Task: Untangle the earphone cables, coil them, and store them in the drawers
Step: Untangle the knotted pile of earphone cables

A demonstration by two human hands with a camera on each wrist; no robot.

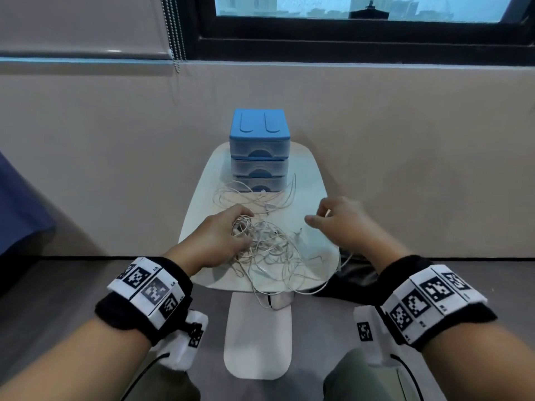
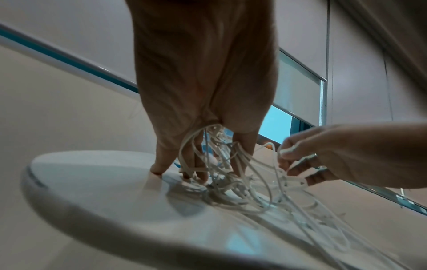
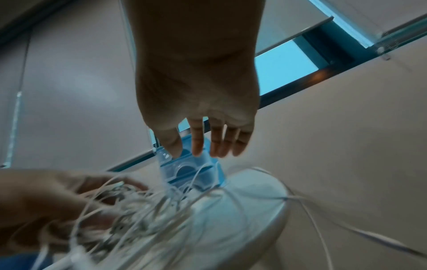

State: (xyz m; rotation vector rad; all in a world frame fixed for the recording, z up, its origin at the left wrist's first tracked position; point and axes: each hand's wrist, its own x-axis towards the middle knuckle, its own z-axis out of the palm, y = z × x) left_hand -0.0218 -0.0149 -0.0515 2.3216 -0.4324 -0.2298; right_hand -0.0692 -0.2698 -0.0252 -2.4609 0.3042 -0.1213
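Observation:
A tangle of white earphone cables (image 1: 269, 244) lies on the small white table (image 1: 307, 175), and some loops hang over its front edge. My left hand (image 1: 231, 227) grips the left part of the tangle; in the left wrist view the cables (image 2: 231, 182) run between its curled fingers (image 2: 161, 164). To the right of the pile my right hand (image 1: 327, 215) hovers with its fingers loose and apart (image 3: 198, 144), holding nothing that I can see. At the back of the table stands a blue three-drawer unit (image 1: 259, 151) (image 3: 191, 169) with all its drawers closed.
The table stands close to a beige wall under a dark-framed window. Its white base (image 1: 257, 342) lies on the grey floor between my knees. A blue object (image 1: 17, 204) is at the far left, a dark object (image 1: 356, 273) on the floor right of the table.

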